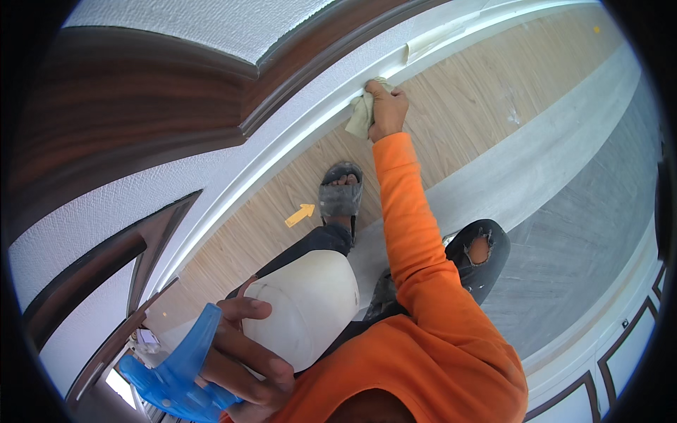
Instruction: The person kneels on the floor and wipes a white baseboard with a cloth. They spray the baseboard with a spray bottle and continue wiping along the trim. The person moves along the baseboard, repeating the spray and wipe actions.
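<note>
My right hand (389,108) holds a crumpled pale yellow-green cloth (362,115) against the white baseboard (328,120), low on the wall. Near my chest, my left hand (248,349) grips a spray bottle by its neck. The bottle has a blue plastic trigger head (177,370) and a whitish translucent body (301,306) that lies over my thigh. A strip of pale paper or tape (441,42) clings to the baseboard beyond the cloth. What the bottle holds cannot be told.
Dark wood trim (132,100) runs along the textured white wall. A yellow arrow sticker (300,215) marks the wood-look floor (465,100) beside my sandalled foot (341,195). Grey flooring (560,254) lies at right, bordered by a panelled wall (566,407). A clear plastic-like item (145,341) is at lower left.
</note>
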A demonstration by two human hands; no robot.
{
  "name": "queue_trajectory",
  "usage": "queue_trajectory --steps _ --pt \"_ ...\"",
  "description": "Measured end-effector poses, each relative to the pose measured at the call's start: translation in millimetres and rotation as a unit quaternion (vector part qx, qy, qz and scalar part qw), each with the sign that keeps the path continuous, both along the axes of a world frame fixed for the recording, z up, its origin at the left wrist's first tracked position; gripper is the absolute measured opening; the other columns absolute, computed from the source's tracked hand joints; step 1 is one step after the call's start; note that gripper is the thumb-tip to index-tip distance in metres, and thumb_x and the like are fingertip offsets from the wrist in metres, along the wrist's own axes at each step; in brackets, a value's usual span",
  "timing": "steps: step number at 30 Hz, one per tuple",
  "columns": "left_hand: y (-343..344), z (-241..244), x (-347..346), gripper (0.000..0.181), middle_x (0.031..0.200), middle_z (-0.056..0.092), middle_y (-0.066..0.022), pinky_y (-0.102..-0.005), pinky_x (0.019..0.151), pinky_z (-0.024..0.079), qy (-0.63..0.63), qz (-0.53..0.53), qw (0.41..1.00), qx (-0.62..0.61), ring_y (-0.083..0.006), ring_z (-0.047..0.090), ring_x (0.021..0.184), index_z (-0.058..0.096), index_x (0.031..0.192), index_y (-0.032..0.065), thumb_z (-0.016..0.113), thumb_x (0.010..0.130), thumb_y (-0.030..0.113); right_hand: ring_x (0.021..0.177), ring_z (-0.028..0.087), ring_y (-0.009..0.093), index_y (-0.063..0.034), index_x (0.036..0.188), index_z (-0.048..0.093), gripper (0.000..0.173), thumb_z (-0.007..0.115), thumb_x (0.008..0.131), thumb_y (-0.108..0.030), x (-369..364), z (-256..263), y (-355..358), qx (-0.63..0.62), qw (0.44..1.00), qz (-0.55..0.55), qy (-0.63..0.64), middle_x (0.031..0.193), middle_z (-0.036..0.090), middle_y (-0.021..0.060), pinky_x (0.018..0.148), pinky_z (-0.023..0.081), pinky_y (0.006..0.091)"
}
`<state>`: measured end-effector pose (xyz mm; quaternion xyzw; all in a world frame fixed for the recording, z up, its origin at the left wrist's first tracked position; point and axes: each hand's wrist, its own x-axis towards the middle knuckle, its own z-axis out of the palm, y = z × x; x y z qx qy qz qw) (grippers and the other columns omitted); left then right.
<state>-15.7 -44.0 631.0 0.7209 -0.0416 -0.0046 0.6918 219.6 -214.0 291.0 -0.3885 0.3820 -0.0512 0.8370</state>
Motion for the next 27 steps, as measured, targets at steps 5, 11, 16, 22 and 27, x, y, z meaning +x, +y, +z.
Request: queue_trajectory --steps 5,11,16,22,27 --pt "18 -2 1 0.043 0.096 0.07 0.0068 -0.0549 0.118 0.038 0.014 -0.05 0.998 -0.027 -0.0275 0.055 0.129 0.063 0.089 0.0264 0.07 0.066 -0.01 0.084 0.069 0.027 0.0041 0.115 0.054 0.041 0.078 0.081 -0.002 -3 -47 7 -0.156 0.986 0.033 0.039 0.103 0.066 0.0168 0.069 0.06 0.0404" --pt "1 -7 2 0.041 0.094 0.07 0.0063 -0.0554 0.118 0.037 0.029 0.014 0.999 -0.029 -0.0286 0.055 0.13 0.061 0.088 0.0261 0.072 0.066 -0.007 0.093 0.069 0.029 0.0059 0.118 0.054 0.043 0.077 0.082 -0.003 0 -36 1 -0.135 0.989 0.037 0.037 0.106 0.066 0.0188 0.076 0.059 0.0416" --pt "13 -10 3 0.033 0.085 0.069 0.0072 -0.0539 0.111 0.043 0.024 0.011 0.999 -0.021 -0.0222 0.061 0.11 0.061 0.083 0.0238 0.077 0.07 -0.002 0.093 0.068 0.027 0.0065 0.115 0.054 0.042 0.076 0.081 -0.003 12 -17 -14 -0.019 0.999 0.034 0.021 0.104 0.065 0.0179 0.076 0.059 0.0404" --pt "7 -12 3 0.04 0.093 0.07 0.0061 -0.0564 0.118 0.036 0.052 -0.009 0.997 -0.059 -0.0288 0.055 0.13 0.062 0.085 0.0256 0.073 0.065 -0.007 0.082 0.069 0.027 0.0052 0.112 0.054 0.041 0.076 0.079 -0.002 3 -48 -2 -0.132 0.989 0.056 0.033 0.103 0.065 0.018 0.066 0.059 0.0393" --pt "5 -13 1 0.043 0.092 0.07 0.0056 -0.0543 0.118 0.038 0.062 -0.005 0.997 -0.044 -0.0287 0.054 0.131 0.062 0.086 0.0252 0.072 0.063 -0.01 0.083 0.067 0.025 0.0017 0.104 0.053 0.036 0.078 0.078 -0.004 -2 -29 3 -0.08 0.996 0.032 0.005 0.099 0.065 0.0161 0.069 0.058 0.0389"
